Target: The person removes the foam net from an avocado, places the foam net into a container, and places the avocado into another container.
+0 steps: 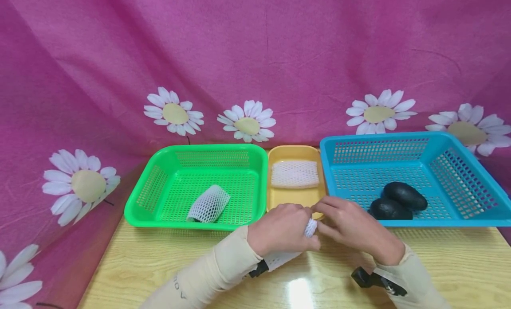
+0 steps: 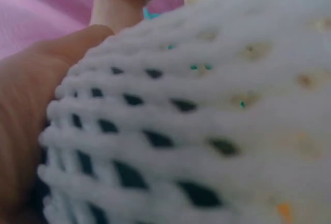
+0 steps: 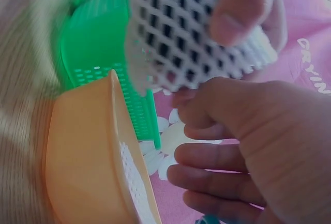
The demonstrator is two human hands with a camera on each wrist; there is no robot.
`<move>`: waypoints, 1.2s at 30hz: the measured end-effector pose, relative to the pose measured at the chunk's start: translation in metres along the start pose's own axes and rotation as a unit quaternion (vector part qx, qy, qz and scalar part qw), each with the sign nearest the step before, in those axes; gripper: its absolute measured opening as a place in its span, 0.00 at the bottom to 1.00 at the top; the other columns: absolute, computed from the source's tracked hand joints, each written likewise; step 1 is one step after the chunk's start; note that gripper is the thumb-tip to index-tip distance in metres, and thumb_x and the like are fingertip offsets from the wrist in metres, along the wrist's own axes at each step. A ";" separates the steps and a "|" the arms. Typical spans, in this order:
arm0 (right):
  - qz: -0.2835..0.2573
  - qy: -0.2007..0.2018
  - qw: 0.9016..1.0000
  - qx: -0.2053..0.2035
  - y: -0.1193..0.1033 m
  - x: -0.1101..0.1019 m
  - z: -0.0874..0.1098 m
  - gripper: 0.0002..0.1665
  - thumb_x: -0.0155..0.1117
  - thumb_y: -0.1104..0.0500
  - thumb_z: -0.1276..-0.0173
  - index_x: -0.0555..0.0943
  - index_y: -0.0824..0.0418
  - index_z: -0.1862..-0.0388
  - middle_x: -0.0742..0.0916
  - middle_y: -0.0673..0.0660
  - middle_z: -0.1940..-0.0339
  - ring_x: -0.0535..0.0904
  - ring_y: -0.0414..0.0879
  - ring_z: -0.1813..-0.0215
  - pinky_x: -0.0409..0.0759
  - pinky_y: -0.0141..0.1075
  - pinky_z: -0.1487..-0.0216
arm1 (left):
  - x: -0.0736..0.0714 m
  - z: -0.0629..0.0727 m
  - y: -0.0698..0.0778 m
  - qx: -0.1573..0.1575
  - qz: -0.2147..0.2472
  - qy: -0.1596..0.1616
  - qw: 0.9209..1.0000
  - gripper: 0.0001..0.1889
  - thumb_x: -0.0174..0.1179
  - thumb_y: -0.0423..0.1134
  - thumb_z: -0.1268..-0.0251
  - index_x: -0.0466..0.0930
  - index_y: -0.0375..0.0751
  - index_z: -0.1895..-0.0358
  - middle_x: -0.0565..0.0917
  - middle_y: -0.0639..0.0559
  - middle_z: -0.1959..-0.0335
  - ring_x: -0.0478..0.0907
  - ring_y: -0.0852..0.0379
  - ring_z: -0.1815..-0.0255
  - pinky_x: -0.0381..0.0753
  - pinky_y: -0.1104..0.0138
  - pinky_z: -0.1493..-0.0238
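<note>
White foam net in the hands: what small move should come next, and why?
Probably a gentle tug by the right hand to draw the white foam net further along its contents: that hand is at the net's edge, something dark shows through the mesh, and the left hand grips the net, so it could steady it.

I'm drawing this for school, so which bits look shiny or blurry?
Head view: a white glare shines on the wooden table, near the bottom edge; left wrist view: the white foam net is very close and looks soft and fuzzy; right wrist view: the table looks smeared along the left side, but the net's holes look clearer there.
</note>
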State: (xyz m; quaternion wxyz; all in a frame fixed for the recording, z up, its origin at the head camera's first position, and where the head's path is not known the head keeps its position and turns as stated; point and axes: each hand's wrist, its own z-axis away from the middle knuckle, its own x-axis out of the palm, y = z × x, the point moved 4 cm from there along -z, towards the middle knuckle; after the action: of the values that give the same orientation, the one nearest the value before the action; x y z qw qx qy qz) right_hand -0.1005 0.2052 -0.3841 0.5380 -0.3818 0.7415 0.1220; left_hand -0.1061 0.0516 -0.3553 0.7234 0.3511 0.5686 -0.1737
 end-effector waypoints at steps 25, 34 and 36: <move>-0.020 -0.016 0.999 -0.035 -0.012 0.007 0.000 0.10 0.77 0.59 0.40 0.87 0.52 0.59 0.88 0.45 0.63 0.82 0.34 0.66 0.84 0.29 0.64 | 0.059 -0.004 -0.011 0.077 -0.057 0.009 0.995 0.16 0.67 0.48 0.47 0.68 0.54 0.81 0.71 0.63 0.78 0.67 0.67 0.79 0.66 0.75 0.76; -0.022 -0.029 0.998 -0.041 -0.015 0.008 0.000 0.11 0.75 0.62 0.38 0.88 0.54 0.57 0.88 0.44 0.61 0.84 0.36 0.63 0.86 0.32 0.62 | 0.065 -0.003 -0.010 0.095 -0.076 0.027 0.992 0.16 0.68 0.47 0.47 0.68 0.54 0.82 0.71 0.64 0.78 0.68 0.68 0.76 0.65 0.77 0.75; -0.019 -0.035 0.998 -0.040 -0.017 0.009 0.000 0.12 0.74 0.62 0.38 0.88 0.54 0.56 0.88 0.44 0.61 0.84 0.35 0.64 0.86 0.32 0.62 | 0.067 -0.002 -0.010 0.104 -0.091 0.038 0.990 0.17 0.68 0.47 0.48 0.67 0.54 0.82 0.72 0.63 0.77 0.70 0.67 0.74 0.68 0.76 0.73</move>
State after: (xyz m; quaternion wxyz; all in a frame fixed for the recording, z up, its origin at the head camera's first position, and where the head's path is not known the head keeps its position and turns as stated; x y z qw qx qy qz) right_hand -0.0900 0.1899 -0.3886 0.5505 -0.4124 0.7092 0.1547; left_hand -0.0944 0.0555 -0.4225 0.6420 0.3779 0.6040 -0.2832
